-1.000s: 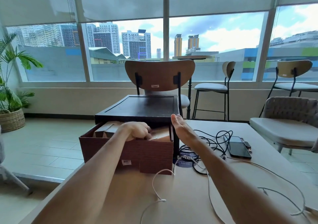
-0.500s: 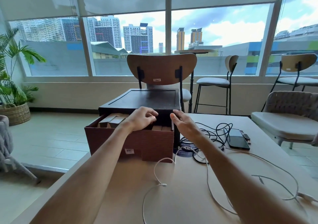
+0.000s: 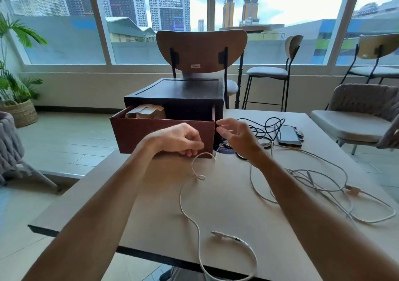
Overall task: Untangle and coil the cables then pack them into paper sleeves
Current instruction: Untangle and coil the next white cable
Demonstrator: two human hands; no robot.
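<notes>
On table (image 3: 151,205), before open drawer (image 3: 133,134): left hand (image 3: 177,139) curled at white cable (image 3: 200,177), grip perhaps pinching it, cannot tell; right hand (image 3: 236,137) released, fingers spread.

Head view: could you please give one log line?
left hand curled at brown drawer front | right hand open | white cable uncoiled

Bright daylight is let in by the far windows (image 3: 71,41). Soft shadows are cast on the table (image 3: 226,207). Lines are bent at the side edges.
</notes>
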